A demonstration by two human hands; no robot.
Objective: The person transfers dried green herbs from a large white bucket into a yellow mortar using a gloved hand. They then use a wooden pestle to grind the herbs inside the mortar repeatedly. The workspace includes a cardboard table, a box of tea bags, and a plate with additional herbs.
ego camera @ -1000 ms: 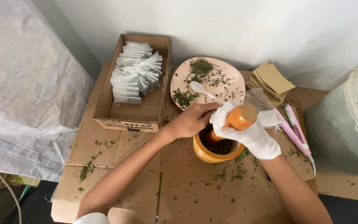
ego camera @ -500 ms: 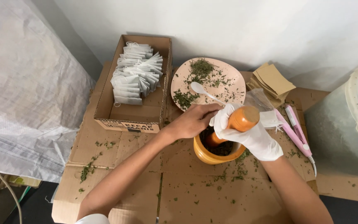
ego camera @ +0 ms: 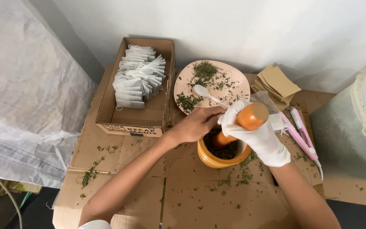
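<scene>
On the far left, a big white woven sack (ego camera: 18, 97) is seen beside the flat cardboard (ego camera: 119, 161) that covers the work place. A brown cardboard box (ego camera: 137, 85) is set at the back left, and rows of small white paper bags (ego camera: 138, 76) are stood up inside it, so they are kept tidy and close by. Bits of dried green leaf (ego camera: 90, 173) are scattered over the cardboard.

The bare left hand (ego camera: 198, 124) is laid on the back rim of the yellow bowl (ego camera: 222, 153), with its fingers curled over the edge. The bowl is likely held this way so it cannot slide or tip. Dark crushed leaves are seen inside the bowl, which is placed in the middle, right in front of the person.

The right hand (ego camera: 257, 133), in a white glove, is wrapped tight around the orange pestle (ego camera: 243, 123). The pestle is tilted, and its low end is pushed down into the leaves.

Just behind the hands, a pink plate (ego camera: 229, 75) with more green leaves and a white spoon (ego camera: 206, 94) is placed. Brown paper squares (ego camera: 276, 82) are stacked to its right. A pink tool (ego camera: 302, 135) is laid near the gloved wrist. On the far right, a large pale tub (ego camera: 352, 127) is stood. The hands are not blocked by anything.
</scene>
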